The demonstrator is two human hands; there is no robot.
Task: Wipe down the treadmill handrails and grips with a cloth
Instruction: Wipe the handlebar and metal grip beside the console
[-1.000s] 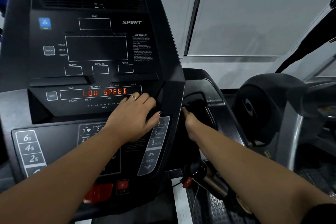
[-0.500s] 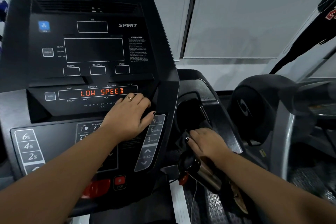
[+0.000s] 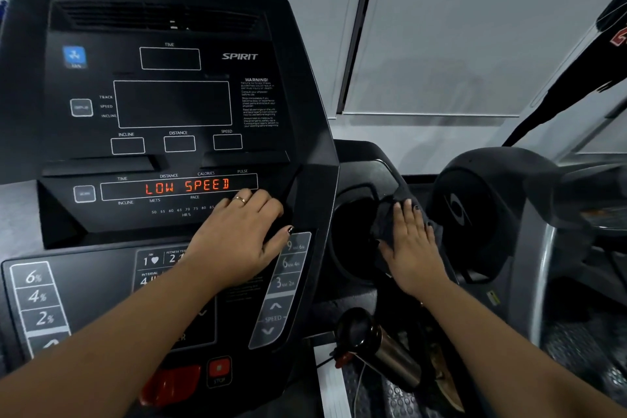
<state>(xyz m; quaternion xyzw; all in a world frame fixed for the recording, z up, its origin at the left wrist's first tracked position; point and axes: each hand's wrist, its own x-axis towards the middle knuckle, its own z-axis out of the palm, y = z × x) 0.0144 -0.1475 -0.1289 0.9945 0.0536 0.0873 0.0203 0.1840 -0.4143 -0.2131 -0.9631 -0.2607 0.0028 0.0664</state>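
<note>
Right of the console [image 3: 169,105], on the dark panel beside the round cup recess [image 3: 349,241], the dark cloth [image 3: 390,214] lies under the right hand [image 3: 412,248], which presses it with straight, flat fingers. The left hand [image 3: 241,237] rests on the console under "LOW SPEED", fingers relaxed and holding nothing. Nearer, a metal bottle [image 3: 390,353] lies tilted.

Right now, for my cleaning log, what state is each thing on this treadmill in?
Right hand, fingers straight, pressing down.
Dark grey cloth, rumpled, pinned under that hand.
Left hand, resting on the black console, holding nothing.
Red-lettered message strip, lit, reading LOW SPEED.
Large upper display window, dark.
</note>
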